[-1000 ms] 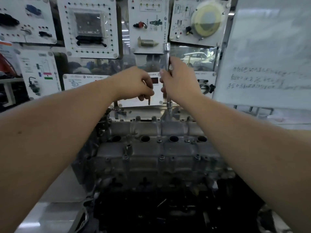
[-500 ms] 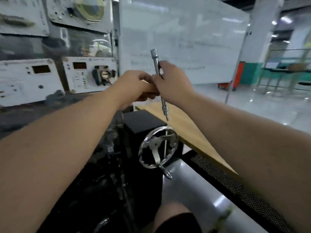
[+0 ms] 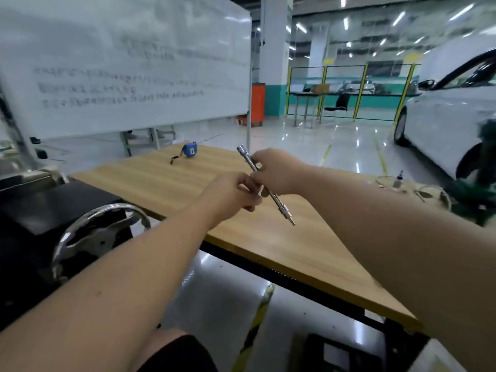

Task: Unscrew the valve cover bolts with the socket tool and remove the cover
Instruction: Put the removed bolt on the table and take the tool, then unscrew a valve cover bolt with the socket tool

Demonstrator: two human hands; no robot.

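Bench (image 3: 166,181): wooden top, blue tape measure (image 3: 190,150) at far end
Whiteboard (image 3: 128,63): behind bench, blurred writing
Car (image 3: 451,114): white, far right

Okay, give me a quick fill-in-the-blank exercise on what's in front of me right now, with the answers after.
1. The right hand grips the long metal ____ tool.
2. The tool is held over a ____ table.
3. The small tape measure on that table is ____ in colour.
4. The left hand meets the right hand beside the tool's ____.

Answers: socket; wooden; blue; shaft

The whiteboard (image 3: 128,63) writing is blurred; left hand (image 3: 230,197) contents hidden.
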